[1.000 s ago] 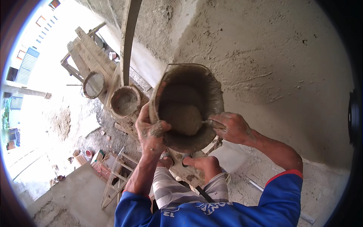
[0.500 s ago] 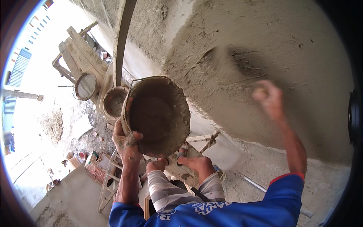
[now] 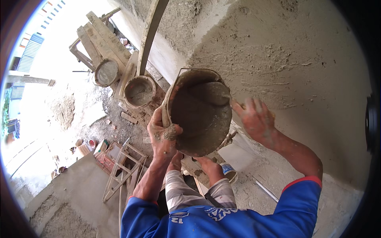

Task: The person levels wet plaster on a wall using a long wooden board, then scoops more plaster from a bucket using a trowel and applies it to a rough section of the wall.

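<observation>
My left hand (image 3: pixel 162 137) is closed on the rim of a mortar-caked bucket (image 3: pixel 225 129), holding it up and tilted, with wet grey mortar (image 3: pixel 194 113) inside. A thin wire handle lies against the bucket's left edge. At the bucket's right rim, my right hand (image 3: pixel 256 121) is wrapped round the handle of a trowel (image 3: pixel 215 93). The trowel's rounded, mortar-coated blade reaches into the bucket. Most of its handle is hidden by my fingers, with a yellowish bit showing beside them. Beyond the hands rises a wall (image 3: pixel 274 59) with fresh, rough mortar on it.
Two more buckets, a nearer one (image 3: pixel 140 91) and a farther one (image 3: pixel 107 72), stand by wooden planks (image 3: pixel 105 43). A wooden post (image 3: pixel 152 35) rises before the wall. Under my feet is a plank; a white tub (image 3: pixel 230 173) sits lower. A wooden frame (image 3: pixel 125 170) lies left.
My right hand has come down from the wall to the bucket, bringing the trowel blade inside it. The bucket in my left hand appears farther right, and the whole view has shifted.
</observation>
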Demonstrator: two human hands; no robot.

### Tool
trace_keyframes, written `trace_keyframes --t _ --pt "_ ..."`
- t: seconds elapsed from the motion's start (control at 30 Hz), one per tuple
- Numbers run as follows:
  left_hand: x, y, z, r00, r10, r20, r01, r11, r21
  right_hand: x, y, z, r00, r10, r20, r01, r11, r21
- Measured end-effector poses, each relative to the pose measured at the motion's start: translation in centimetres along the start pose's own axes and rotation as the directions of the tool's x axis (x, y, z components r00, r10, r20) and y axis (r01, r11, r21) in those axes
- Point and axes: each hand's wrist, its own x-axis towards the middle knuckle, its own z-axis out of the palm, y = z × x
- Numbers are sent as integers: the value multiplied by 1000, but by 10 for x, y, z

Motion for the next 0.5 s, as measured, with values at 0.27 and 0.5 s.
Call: trace_keyframes --t 0.27,0.5 --pt "16 2 -3 999 48 1 -48 996 79 24 -21 51 982 -136 129 60 881 469" --pt "31 23 -19 989 125 -80 -135 982 -130 42 -20 20 997 -63 -51 81 762 642"
